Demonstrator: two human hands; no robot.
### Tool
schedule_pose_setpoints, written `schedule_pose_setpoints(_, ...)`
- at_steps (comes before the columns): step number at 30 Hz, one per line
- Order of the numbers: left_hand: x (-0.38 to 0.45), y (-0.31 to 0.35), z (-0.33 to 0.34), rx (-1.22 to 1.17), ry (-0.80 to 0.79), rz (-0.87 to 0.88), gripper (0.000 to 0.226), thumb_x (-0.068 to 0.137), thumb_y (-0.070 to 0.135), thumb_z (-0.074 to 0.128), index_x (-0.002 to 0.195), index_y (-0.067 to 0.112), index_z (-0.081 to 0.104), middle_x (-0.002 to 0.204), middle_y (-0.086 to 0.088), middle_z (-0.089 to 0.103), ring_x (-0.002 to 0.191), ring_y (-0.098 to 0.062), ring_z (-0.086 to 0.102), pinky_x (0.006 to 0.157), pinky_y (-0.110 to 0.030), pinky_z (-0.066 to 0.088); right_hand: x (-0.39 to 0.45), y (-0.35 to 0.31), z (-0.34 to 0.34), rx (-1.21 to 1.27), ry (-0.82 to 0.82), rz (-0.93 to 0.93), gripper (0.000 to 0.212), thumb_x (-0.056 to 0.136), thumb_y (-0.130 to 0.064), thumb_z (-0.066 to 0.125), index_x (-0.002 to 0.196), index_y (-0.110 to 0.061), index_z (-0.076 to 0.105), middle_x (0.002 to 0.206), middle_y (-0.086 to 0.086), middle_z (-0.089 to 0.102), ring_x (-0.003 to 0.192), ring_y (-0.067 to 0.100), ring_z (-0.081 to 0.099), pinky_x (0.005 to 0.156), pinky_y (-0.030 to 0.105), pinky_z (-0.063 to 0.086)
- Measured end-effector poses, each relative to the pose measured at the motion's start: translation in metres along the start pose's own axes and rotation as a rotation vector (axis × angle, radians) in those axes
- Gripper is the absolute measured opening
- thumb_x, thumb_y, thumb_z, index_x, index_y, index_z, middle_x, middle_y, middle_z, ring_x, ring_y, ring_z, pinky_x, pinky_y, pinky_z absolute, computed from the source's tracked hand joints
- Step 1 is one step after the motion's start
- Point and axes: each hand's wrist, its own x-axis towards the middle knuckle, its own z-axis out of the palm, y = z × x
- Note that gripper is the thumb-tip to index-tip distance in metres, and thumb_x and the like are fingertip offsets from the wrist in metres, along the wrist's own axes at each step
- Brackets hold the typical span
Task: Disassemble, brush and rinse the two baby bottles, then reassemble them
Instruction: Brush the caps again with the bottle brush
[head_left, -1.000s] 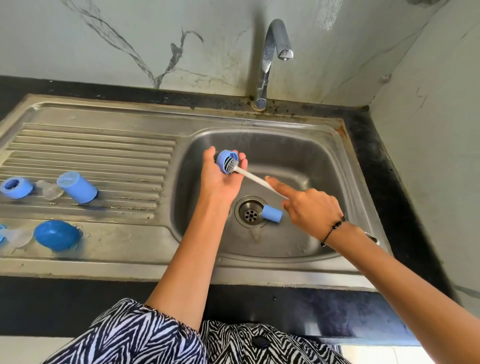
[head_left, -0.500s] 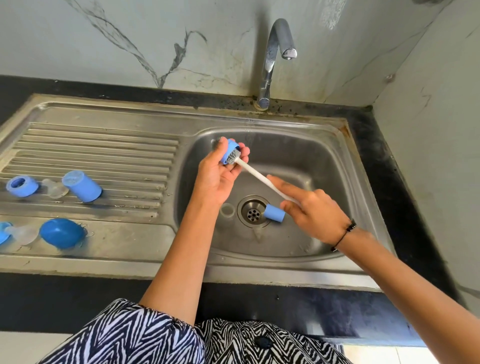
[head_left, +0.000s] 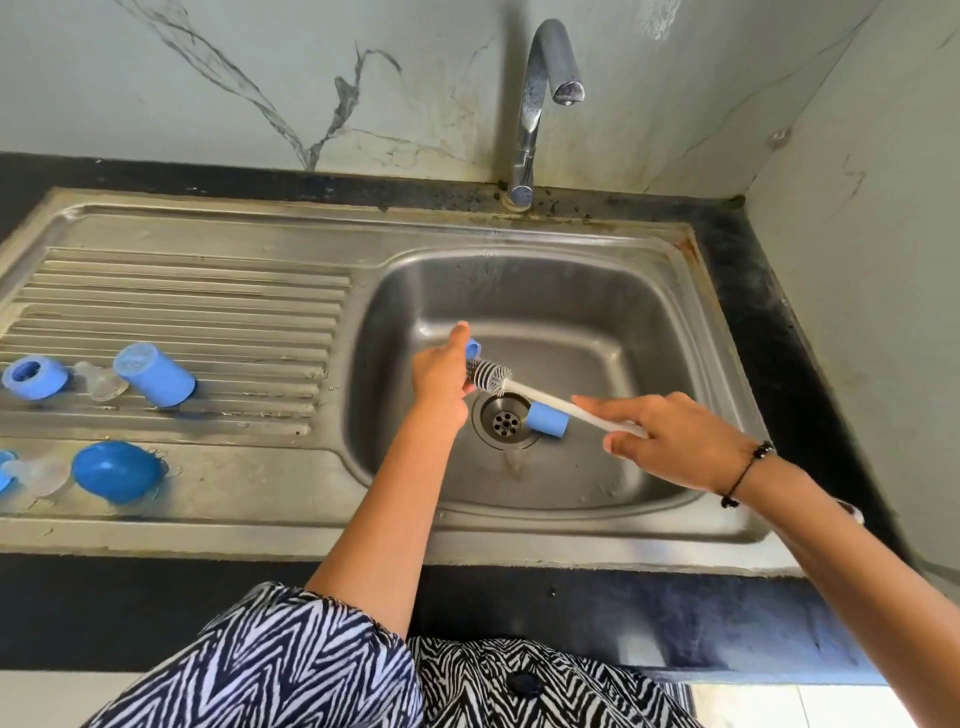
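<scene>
Both bottles look taken apart and brushing is underway, rinsing and reassembly still to come: left hand (head_left: 441, 376) grips one blue part (head_left: 473, 347) over the sink (head_left: 613, 291), right hand (head_left: 670, 441) holds the one brush (head_left: 493, 375), another blue piece (head_left: 548, 421) lies by the drain, and about six pieces sit on the far-left surface (head_left: 249, 467).

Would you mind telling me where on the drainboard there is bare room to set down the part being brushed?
The ribbed drainboard is bare right of the blue bottle body, up to the basin edge. The flat strip right of the blue dome cap is bare too. The left edge is crowded: blue ring, clear nipples, cap.
</scene>
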Motion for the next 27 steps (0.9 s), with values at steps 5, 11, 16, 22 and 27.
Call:
schedule_pose_setpoints(5,0.005,0.01,-0.005,0.155,-0.072,-0.042,0.023,0.097,0.03,0.05,0.084,0.011,0.051,0.076,-0.006,0.053,0.053,-0.016,0.056,0.047,-0.022,0.041,0.004,0.02,-0.002,0.055,-0.01,0.017,0.051,0.094,-0.029,0.051,0.134,-0.054,0.033,0.124,-0.001,0.062,0.071,0.003,0.053,0.075,0.024,0.044)
schedule_pose_setpoints(11,-0.004,-0.01,-0.009,0.55,-0.266,-0.111,0.048,0.099,0.052,0.029,0.097,0.009,0.051,0.071,-0.01,0.058,0.034,-0.015,0.056,0.038,-0.017,0.032,0.015,0.031,0.0,0.039,-0.042,0.105,0.049,0.094,-0.03,0.051,0.139,-0.045,0.036,0.135,-0.001,0.055,0.103,0.018,0.057,0.085,0.024,0.041)
schedule_pose_setpoints(16,-0.001,-0.02,-0.009,0.736,-0.456,-0.189,0.035,0.096,0.045,0.046,0.083,0.012,0.05,0.075,-0.01,0.056,0.045,-0.016,0.054,0.038,-0.018,0.041,0.026,0.038,0.004,0.092,-0.044,0.156,0.049,0.094,-0.03,0.051,0.138,-0.046,0.038,0.128,0.004,0.059,0.072,0.012,0.044,0.069,0.022,0.039)
schedule_pose_setpoints(22,0.011,-0.055,0.006,1.445,-0.606,-0.143,0.037,0.101,0.037,0.038,0.116,0.005,0.05,0.082,-0.012,0.052,0.045,-0.018,0.052,0.043,-0.024,0.042,0.034,0.041,0.008,0.117,-0.057,0.168,0.049,0.094,-0.029,0.051,0.139,-0.044,0.038,0.095,0.0,0.063,0.054,0.001,0.034,0.056,0.018,0.034)
schedule_pose_setpoints(27,0.023,-0.068,0.009,2.019,-0.743,-0.042,0.027,0.1,0.028,0.038,0.107,0.013,0.059,0.085,-0.009,0.056,0.058,-0.02,0.057,0.05,-0.023,0.042,0.039,0.04,0.016,0.092,-0.098,0.16,0.048,0.095,-0.03,0.05,0.139,-0.043,0.037,0.117,0.006,0.062,0.079,0.018,0.05,0.068,0.02,0.034)
